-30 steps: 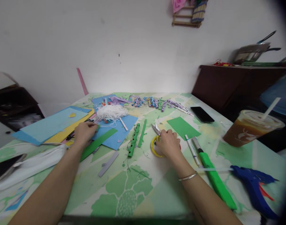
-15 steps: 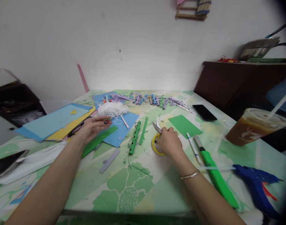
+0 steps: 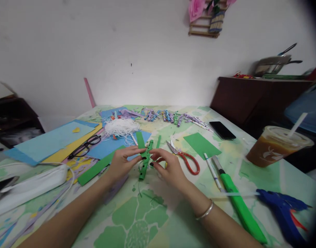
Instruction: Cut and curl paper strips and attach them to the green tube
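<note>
A dark green paper tube [image 3: 142, 172] with a row of black holes lies upright-on between my hands on the table. My left hand [image 3: 124, 161] is at its left side, thumb and forefinger pinched on a short green paper strip [image 3: 140, 139] that sticks up past the fingertips. At the tube's right side is my right hand [image 3: 169, 168], its fingers curved with thumb and forefinger apart, fingertips at the tube's edge. Red-handled scissors [image 3: 190, 162] lie just beyond it. A yellow ring [image 3: 166, 165] is mostly hidden by my right hand.
To the right are a green paper sheet [image 3: 201, 145], a marker [image 3: 212, 172], a green-handled cutter [image 3: 238, 199], a blue glue gun [image 3: 279, 206], a phone [image 3: 222, 130] and a drink cup [image 3: 273, 148]. White string [image 3: 121, 127], glasses [image 3: 84, 147] and coloured sheets [image 3: 54, 139] are left.
My right hand has let go of the scissors and moved left to the tube. My left hand has moved right to the tube with the green strip. The view has tilted up slightly.
</note>
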Demonstrator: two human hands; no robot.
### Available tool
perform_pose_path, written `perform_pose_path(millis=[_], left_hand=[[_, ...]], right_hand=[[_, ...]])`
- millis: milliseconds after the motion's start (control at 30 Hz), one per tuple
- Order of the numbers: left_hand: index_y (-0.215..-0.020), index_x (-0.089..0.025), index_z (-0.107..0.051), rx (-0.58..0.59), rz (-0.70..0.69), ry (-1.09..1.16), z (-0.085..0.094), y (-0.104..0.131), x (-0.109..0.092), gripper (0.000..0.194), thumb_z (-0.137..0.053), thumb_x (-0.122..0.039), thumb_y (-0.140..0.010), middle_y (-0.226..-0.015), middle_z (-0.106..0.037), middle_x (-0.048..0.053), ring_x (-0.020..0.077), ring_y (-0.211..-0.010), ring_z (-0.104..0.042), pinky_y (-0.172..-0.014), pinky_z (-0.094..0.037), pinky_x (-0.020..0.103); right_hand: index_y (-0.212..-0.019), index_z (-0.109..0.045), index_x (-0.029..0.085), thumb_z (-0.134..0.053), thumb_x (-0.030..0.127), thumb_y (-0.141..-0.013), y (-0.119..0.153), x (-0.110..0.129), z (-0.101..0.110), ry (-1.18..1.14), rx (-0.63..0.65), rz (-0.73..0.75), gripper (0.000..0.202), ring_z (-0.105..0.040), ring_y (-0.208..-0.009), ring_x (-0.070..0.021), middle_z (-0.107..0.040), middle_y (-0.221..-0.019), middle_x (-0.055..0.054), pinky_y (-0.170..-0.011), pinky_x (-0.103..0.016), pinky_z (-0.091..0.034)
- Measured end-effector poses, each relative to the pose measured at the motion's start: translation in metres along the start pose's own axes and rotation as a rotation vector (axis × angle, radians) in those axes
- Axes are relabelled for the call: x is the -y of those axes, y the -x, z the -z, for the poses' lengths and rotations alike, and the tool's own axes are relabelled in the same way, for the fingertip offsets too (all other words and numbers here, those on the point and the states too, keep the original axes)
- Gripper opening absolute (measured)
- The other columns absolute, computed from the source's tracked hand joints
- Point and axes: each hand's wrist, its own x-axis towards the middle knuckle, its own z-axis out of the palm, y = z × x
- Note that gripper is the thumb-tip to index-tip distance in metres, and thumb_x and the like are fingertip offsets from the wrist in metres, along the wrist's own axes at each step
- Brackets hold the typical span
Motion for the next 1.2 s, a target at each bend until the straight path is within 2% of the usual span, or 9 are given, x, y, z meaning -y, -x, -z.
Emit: perform_pose_path(millis=[167, 300, 367, 500, 667, 733, 867, 1000, 1200], left_hand=[[-0.104, -0.030, -0.071, 0.158, 0.000, 0.219, -0.013, 0.012, -0.004, 0.034, -0.068, -0.027, -0.070, -0.105, -0.071, 0.005, 0.0270, -0.101, -0.065, -0.094, -0.047, 0.041], [-0.101, -0.027, -0.073, 0.207, 0.098, 0.396, -0.017, 0.013, -0.007, 0.032, -0.070, -0.026, -0.069, -0.103, -0.072, 0.005, 0.0264, -0.097, -0.067, -0.089, -0.051, 0.038], [-0.100, -0.026, -0.073, 0.220, 0.101, 0.437, -0.019, 0.013, -0.009, 0.033, -0.071, -0.025, -0.067, -0.100, -0.073, 0.005, 0.0262, -0.095, -0.067, -0.088, -0.052, 0.038], [-0.090, -0.027, -0.076, 0.122, 0.088, 0.470, -0.022, 0.015, -0.015, 0.028, -0.075, -0.022, -0.063, -0.090, -0.075, 0.005, 0.0232, -0.085, -0.068, -0.078, -0.056, 0.033], [-0.067, -0.020, -0.075, -0.024, 0.101, 0.471, -0.023, 0.018, -0.024, 0.007, -0.075, -0.018, -0.061, -0.075, -0.071, 0.005, 0.0190, -0.073, -0.066, -0.065, -0.054, 0.027], [-0.063, -0.018, -0.073, -0.035, 0.124, 0.489, -0.023, 0.018, -0.026, 0.002, -0.075, -0.018, -0.062, -0.070, -0.069, 0.004, 0.0157, -0.068, -0.063, -0.062, -0.052, 0.024], [-0.065, -0.017, -0.070, -0.038, 0.212, 0.545, -0.024, 0.018, -0.024, 0.006, -0.074, -0.021, -0.065, -0.065, -0.067, 0.001, 0.0110, -0.061, -0.059, -0.059, -0.048, 0.020], [-0.066, -0.017, -0.070, -0.028, 0.264, 0.577, -0.025, 0.019, -0.023, 0.009, -0.076, -0.023, -0.064, -0.064, -0.068, 0.000, 0.0103, -0.061, -0.060, -0.059, -0.048, 0.019], [-0.067, -0.015, -0.069, 0.019, 0.310, 0.611, -0.026, 0.022, -0.025, 0.011, -0.075, -0.024, -0.065, -0.062, -0.069, 0.002, 0.0116, -0.059, -0.062, -0.059, -0.048, 0.021]], right_hand=[[-0.082, -0.069, 0.018, -0.060, 0.011, -0.074, 0.000, -0.005, -0.005, -0.246, -0.089, -0.072, 0.014, -0.064, -0.076, -0.0146, -0.070, -0.082, -0.003, -0.073, -0.026, -0.051], [-0.078, -0.071, 0.019, -0.063, 0.014, -0.073, 0.000, -0.004, -0.005, -0.394, -0.103, -0.129, 0.011, -0.065, -0.075, -0.0154, -0.070, -0.078, -0.003, -0.072, -0.027, -0.051], [-0.076, -0.070, 0.019, -0.062, 0.014, -0.074, 0.000, -0.002, -0.006, -0.430, -0.119, -0.149, 0.009, -0.064, -0.073, -0.0143, -0.069, -0.076, -0.002, -0.071, -0.025, -0.050], [-0.072, -0.067, 0.017, -0.061, 0.016, -0.074, 0.000, 0.001, -0.006, -0.476, -0.159, -0.189, 0.006, -0.059, -0.067, -0.0125, -0.065, -0.070, 0.000, -0.065, -0.023, -0.047], [-0.072, -0.063, 0.017, -0.063, 0.023, -0.075, 0.001, 0.003, -0.007, -0.458, -0.194, -0.222, 0.007, -0.054, -0.062, -0.0117, -0.060, -0.064, 0.001, -0.059, -0.023, -0.044], [-0.073, -0.063, 0.017, -0.063, 0.023, -0.075, 0.001, 0.003, -0.007, -0.457, -0.188, -0.223, 0.007, -0.054, -0.061, -0.0116, -0.059, -0.064, 0.001, -0.059, -0.023, -0.043], [-0.077, -0.064, 0.018, -0.064, 0.020, -0.075, 0.001, 0.001, -0.008, -0.466, -0.164, -0.200, 0.003, -0.057, -0.068, -0.0132, -0.062, -0.072, 0.000, -0.064, -0.025, -0.046], [-0.077, -0.065, 0.019, -0.065, 0.020, -0.075, 0.001, 0.002, -0.007, -0.497, -0.171, -0.180, 0.003, -0.059, -0.075, -0.0147, -0.062, -0.077, -0.001, -0.069, -0.026, -0.049], [-0.077, -0.066, 0.018, -0.068, 0.021, -0.073, 0.001, 0.004, -0.008, -0.519, -0.220, -0.223, 0.006, -0.060, -0.070, -0.0133, -0.064, -0.074, 0.000, -0.067, -0.025, -0.049]])
